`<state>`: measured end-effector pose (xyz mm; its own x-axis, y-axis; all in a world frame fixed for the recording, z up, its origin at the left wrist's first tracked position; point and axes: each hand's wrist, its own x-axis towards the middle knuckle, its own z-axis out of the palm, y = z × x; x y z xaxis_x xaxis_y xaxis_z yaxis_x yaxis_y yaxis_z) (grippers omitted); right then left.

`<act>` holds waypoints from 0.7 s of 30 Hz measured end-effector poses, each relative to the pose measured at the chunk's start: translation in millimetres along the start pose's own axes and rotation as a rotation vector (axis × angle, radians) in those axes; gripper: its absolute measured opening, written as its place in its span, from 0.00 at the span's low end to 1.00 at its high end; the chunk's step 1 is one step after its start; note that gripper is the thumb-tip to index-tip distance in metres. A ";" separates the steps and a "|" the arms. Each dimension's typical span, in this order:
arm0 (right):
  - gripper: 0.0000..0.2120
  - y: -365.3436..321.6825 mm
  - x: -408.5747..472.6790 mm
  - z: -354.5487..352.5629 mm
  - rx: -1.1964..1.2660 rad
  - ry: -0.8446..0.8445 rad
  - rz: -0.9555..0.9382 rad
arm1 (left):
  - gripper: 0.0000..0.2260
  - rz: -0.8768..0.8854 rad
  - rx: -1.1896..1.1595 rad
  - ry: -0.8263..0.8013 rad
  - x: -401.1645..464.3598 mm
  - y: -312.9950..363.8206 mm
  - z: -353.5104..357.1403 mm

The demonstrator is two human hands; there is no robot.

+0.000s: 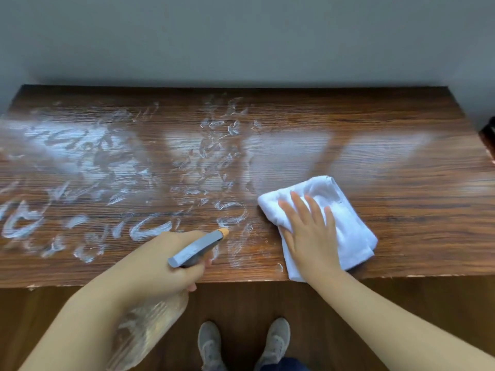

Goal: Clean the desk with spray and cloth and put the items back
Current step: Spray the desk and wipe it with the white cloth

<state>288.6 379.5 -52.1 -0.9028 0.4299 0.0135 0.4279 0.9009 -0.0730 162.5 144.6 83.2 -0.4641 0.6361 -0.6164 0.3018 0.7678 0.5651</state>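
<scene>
The dark wood-grain desk top [401, 183] runs left to right against a grey wall [241, 36], and every position below is referenced to its near edge. The folded white cloth [345, 218] lies flat on the desk just inside the near edge, right of centre, its long axis running diagonally from the far left corner toward the near right corner. The right hand [308, 231] rests palm-down on the cloth, fingers straight and slightly spread, pointing away from the near edge; it presses the cloth and does not grip it. The white smeared residue [107, 162] covers the left and central parts of the desk, beginning directly left of the cloth; the surface to the right of the cloth appears free of smears. The coming stroke therefore most likely travels leftward from the cloth, and the right hand is the nearer one to the cloth. The left hand [163, 263] holds the clear plastic spray bottle with grey trigger head and orange nozzle [198, 247] at the near edge, left of the cloth, fingers curled around the neck, nozzle aimed across the desk toward the wall. The bottle body hangs below the edge. A dark object [488, 137] shows at the right end of the desk; it cannot be identified.
</scene>
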 end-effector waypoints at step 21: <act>0.21 -41.7 108.9 -0.1 0.013 0.001 0.271 | 0.01 0.169 0.085 -0.022 -1.3 -78.4 -65.7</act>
<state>172.4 388.8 -47.5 -0.7555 0.6552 -0.0069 0.6531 0.7522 -0.0873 84.7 78.6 75.7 -0.3831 0.7571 -0.5292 0.4433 0.6533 0.6137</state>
